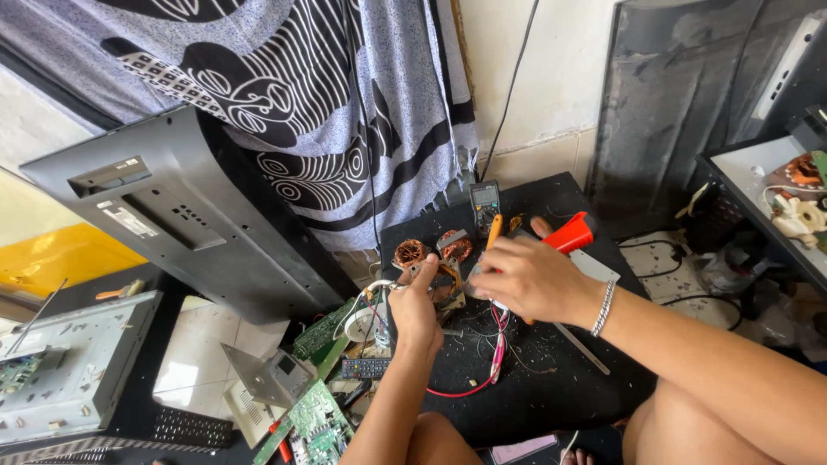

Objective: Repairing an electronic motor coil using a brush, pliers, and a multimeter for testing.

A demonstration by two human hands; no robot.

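My left hand [415, 312] pinches a thin silver wire or probe tip at the edge of a black board [551, 387], beside two copper coil windings [412, 253] and a small component part [448, 284]. My right hand [534, 280], with a silver bracelet on the wrist, grips an orange-handled tool [494, 231] over the same coils. A red wire [497, 353] runs down from under my right hand. A small multimeter [485, 203] stands at the far edge of the board. A red-handled tool [572, 232] lies just behind my right hand.
A flat television back panel [185, 224] leans at the left under a patterned cloth [327, 95]. Green circuit boards [314, 422], a remote control [365, 368] and a metal chassis [73, 370] lie on the tiled floor. Dark panels [680, 95] stand at the right.
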